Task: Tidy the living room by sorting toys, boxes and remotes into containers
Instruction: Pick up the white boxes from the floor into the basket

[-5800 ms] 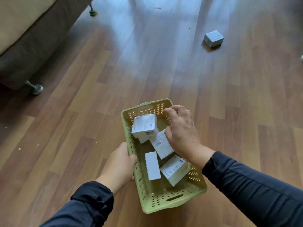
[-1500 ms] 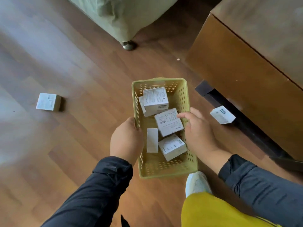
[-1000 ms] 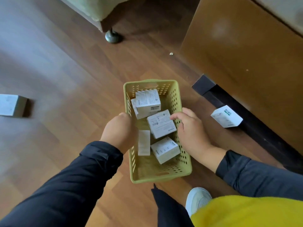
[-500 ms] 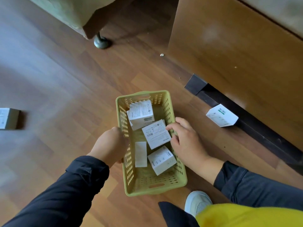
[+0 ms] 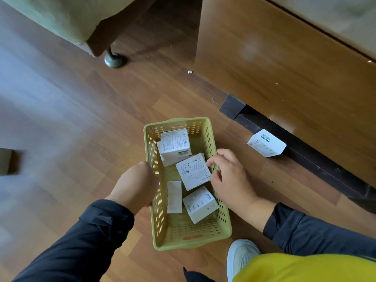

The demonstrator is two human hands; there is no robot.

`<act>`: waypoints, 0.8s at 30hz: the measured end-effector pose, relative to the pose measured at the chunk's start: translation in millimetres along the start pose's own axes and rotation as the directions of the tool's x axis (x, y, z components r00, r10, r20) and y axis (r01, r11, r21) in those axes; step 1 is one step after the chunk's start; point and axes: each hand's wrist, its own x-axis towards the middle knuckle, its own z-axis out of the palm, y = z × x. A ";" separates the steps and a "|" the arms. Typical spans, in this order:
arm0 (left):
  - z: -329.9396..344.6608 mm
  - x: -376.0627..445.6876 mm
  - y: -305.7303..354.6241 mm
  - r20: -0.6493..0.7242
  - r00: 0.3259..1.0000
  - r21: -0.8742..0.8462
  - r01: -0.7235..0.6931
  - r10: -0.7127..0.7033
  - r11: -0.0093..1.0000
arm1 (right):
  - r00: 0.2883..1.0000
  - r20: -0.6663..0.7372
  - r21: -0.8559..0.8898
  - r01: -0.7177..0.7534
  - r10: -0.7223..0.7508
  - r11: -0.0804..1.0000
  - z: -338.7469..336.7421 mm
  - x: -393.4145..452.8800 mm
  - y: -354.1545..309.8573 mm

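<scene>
A pale green perforated plastic basket (image 5: 222,224) was held low in the middle of the frame, just over the wood-plank floor (image 5: 81,119). The left hand (image 5: 135,185) was wrapped round its left wall, the right hand (image 5: 231,179) curled over the right rim with fingertips on a white printed cardboard box (image 5: 192,171) inside. Three or four more white boxes were piled in there too, one (image 5: 175,144) toward the far end, one (image 5: 200,204) nearer, plus a thin one (image 5: 174,197) on edge. Another white box with a green label (image 5: 266,143) was left lying on the floor at right, against the dark base of a brown wooden cabinet (image 5: 284,68). A green sofa (image 5: 61,17) with a metal foot was seen upper left.
</scene>
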 end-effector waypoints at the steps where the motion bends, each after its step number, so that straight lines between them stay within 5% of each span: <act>1: -0.2 1.8 0.2 0.004 1.000 0.010 0.000 0.000 1.000 | 1.000 -0.004 -0.002 -0.003 0.003 1.000 -0.3 -0.6 1.8; 24: 10.9 12.0 59.8 -0.005 0.991 0.029 -0.134 0.135 0.990 | 0.973 -0.226 -0.022 -0.046 0.040 0.999 -32.7 -8.0 62.4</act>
